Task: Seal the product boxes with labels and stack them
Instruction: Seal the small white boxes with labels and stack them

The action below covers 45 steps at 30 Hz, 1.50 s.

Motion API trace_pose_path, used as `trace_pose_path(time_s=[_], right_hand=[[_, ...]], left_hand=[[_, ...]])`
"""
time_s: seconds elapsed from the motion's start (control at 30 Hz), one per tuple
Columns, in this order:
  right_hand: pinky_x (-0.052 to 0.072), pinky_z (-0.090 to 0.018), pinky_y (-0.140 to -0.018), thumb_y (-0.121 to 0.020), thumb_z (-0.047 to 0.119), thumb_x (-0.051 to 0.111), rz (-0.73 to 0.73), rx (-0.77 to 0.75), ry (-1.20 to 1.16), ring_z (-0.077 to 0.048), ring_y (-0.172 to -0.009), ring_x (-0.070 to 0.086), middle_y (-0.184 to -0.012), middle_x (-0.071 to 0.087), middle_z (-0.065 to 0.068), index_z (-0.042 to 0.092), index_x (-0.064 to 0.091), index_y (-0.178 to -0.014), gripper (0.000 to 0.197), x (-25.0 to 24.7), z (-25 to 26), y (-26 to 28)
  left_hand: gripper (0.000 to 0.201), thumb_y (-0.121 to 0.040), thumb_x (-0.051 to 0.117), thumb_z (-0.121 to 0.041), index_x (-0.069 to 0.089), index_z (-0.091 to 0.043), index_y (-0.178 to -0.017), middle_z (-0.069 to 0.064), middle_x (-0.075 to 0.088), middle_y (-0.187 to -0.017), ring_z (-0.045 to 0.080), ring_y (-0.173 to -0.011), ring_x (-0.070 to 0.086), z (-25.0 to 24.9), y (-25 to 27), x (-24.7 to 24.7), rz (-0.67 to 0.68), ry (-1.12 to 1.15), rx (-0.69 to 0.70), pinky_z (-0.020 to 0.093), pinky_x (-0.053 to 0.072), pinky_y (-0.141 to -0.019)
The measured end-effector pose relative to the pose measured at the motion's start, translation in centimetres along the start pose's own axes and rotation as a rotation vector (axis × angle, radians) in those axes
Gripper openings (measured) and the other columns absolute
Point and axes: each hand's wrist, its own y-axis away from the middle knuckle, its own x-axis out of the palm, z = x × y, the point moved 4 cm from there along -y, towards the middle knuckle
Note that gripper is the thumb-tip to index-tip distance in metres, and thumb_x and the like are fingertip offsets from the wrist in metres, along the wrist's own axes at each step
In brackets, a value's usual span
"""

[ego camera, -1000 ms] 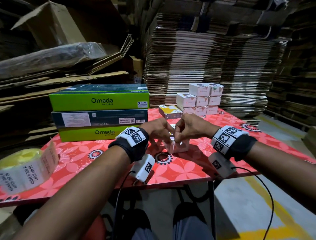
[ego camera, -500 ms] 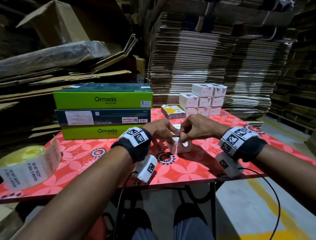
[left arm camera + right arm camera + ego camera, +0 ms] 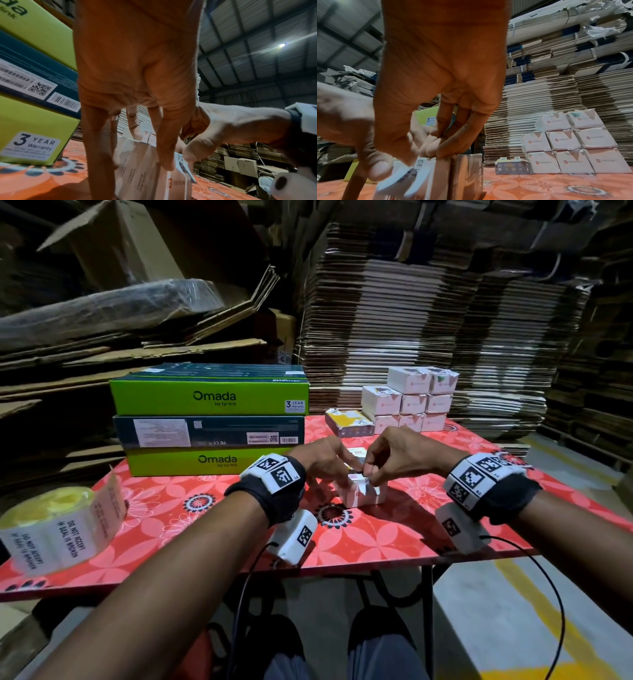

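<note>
A small white product box (image 3: 356,498) stands on the red flowered table (image 3: 376,542), in front of me. My left hand (image 3: 337,470) grips its top and left side, fingers reaching down along it (image 3: 164,151). My right hand (image 3: 369,477) pinches a white printed label (image 3: 367,484) at the box's top front edge. In the right wrist view the label (image 3: 421,164) bends over the edge of the box (image 3: 465,175) under my thumb and fingertips. The left wrist view shows the same label (image 3: 184,165) on the box (image 3: 137,173). A stack of sealed white boxes (image 3: 414,402) stands at the back right.
A roll of warning labels (image 3: 58,529) lies at the table's left front corner. Three large Omada cartons (image 3: 209,419) are stacked at the back left. A yellow-and-white box (image 3: 347,422) lies beside the white stack (image 3: 570,148). Piles of flattened cardboard (image 3: 428,313) surround the table.
Both hands stay on the small box. My right fingers have worked the label further down over its top front edge. The view has shifted slightly.
</note>
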Motion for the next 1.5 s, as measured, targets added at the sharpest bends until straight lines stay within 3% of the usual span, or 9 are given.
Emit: trace_pose_path(time_s=[0.1, 0.23, 0.37, 0.63, 0.8, 1.03, 1.3, 1.43, 1.5], right_hand=[[0.056, -0.035, -0.063, -0.063, 0.023, 0.091, -0.042, 0.006, 0.015, -0.013, -0.063, 0.069, -0.065, 0.073, 0.006, 0.019, 0.077, -0.069, 0.017, 0.3, 0.3, -0.2], [0.052, -0.033, -0.058, -0.059, 0.033, 0.093, -0.109, -0.02, 0.039, -0.016, -0.06, 0.067, -0.06, 0.071, 0.004, 0.019, 0.074, -0.063, 0.024, 0.7, 0.4, 0.0], [0.051, -0.036, -0.057, -0.059, 0.038, 0.093, -0.15, -0.014, 0.033, -0.017, -0.058, 0.066, -0.057, 0.069, 0.005, 0.02, 0.074, -0.062, 0.026, 0.7, 0.4, 0.2], [0.057, -0.029, -0.069, -0.065, 0.013, 0.091, -0.048, 0.014, -0.042, -0.006, -0.066, 0.069, -0.069, 0.076, 0.008, 0.019, 0.079, -0.074, 0.016, 0.4, -0.2, 0.1], [0.06, -0.028, -0.075, -0.068, -0.003, 0.08, -0.006, 0.001, -0.087, -0.01, -0.074, 0.072, -0.076, 0.078, 0.006, 0.018, 0.082, -0.084, 0.027, 0.1, -0.6, 0.3], [0.062, -0.038, -0.073, -0.064, 0.012, 0.09, -0.07, -0.008, -0.057, -0.018, -0.073, 0.074, -0.071, 0.076, 0.006, 0.018, 0.079, -0.074, 0.016, 0.5, -0.5, 0.3], [0.05, -0.027, -0.056, -0.058, 0.028, 0.093, -0.19, 0.0, 0.032, -0.012, -0.059, 0.068, -0.06, 0.071, 0.007, 0.02, 0.075, -0.065, 0.021, 1.0, -0.3, 0.4], [0.046, -0.027, -0.051, -0.058, 0.034, 0.096, -0.212, 0.01, 0.065, -0.013, -0.055, 0.066, -0.057, 0.069, 0.004, 0.018, 0.074, -0.064, 0.027, 1.1, -0.2, 0.3], [0.045, -0.027, -0.05, -0.059, 0.034, 0.096, -0.208, 0.011, 0.071, -0.013, -0.055, 0.065, -0.057, 0.069, 0.004, 0.019, 0.072, -0.062, 0.029, 1.1, -0.1, 0.3]], left_hand=[[0.042, -0.082, 0.081, -0.009, 0.072, -0.026, -0.121, -0.002, 0.067, -0.068, 0.019, -0.074, 0.061, 0.0, 0.1, 0.0, -0.003, -0.009, 0.005, 0.045, 0.063, -0.07], [0.037, -0.083, 0.079, -0.01, 0.073, -0.03, -0.114, -0.004, 0.062, -0.062, 0.018, -0.067, 0.056, 0.0, 0.0, 0.0, -0.04, -0.036, 0.024, 0.029, 0.056, -0.055], [0.038, -0.084, 0.078, -0.01, 0.071, -0.028, -0.118, -0.008, 0.06, -0.052, 0.014, -0.057, 0.05, 0.1, 0.0, 0.2, -0.027, -0.022, 0.03, 0.024, 0.05, -0.052], [0.039, -0.086, 0.077, -0.009, 0.071, -0.026, -0.121, -0.013, 0.056, -0.045, 0.008, -0.049, 0.051, 0.3, 0.0, 0.1, -0.023, -0.013, 0.047, 0.024, 0.049, -0.048], [0.042, -0.086, 0.077, -0.011, 0.071, -0.026, -0.125, -0.017, 0.05, -0.04, 0.01, -0.052, 0.046, 0.1, 0.1, 0.1, -0.031, -0.016, 0.061, 0.023, 0.048, -0.048], [0.042, -0.084, 0.079, -0.011, 0.072, -0.028, -0.121, -0.012, 0.056, -0.047, 0.018, -0.058, 0.046, 0.3, 0.1, 0.2, -0.027, -0.002, 0.051, 0.024, 0.044, -0.051], [0.042, -0.082, 0.079, -0.007, 0.073, -0.027, -0.118, -0.006, 0.061, -0.052, 0.013, -0.049, 0.052, 0.3, 0.4, 0.4, 0.003, 0.021, 0.046, 0.026, 0.052, -0.053], [0.037, -0.085, 0.076, -0.006, 0.073, -0.023, -0.117, -0.002, 0.069, -0.06, 0.009, -0.051, 0.061, 0.1, 0.7, 0.4, 0.007, 0.022, 0.052, 0.038, 0.061, -0.064], [0.036, -0.086, 0.075, -0.006, 0.072, -0.023, -0.117, -0.004, 0.068, -0.057, 0.007, -0.048, 0.061, 0.0, 0.7, 0.3, -0.005, 0.014, 0.052, 0.033, 0.059, -0.061]])
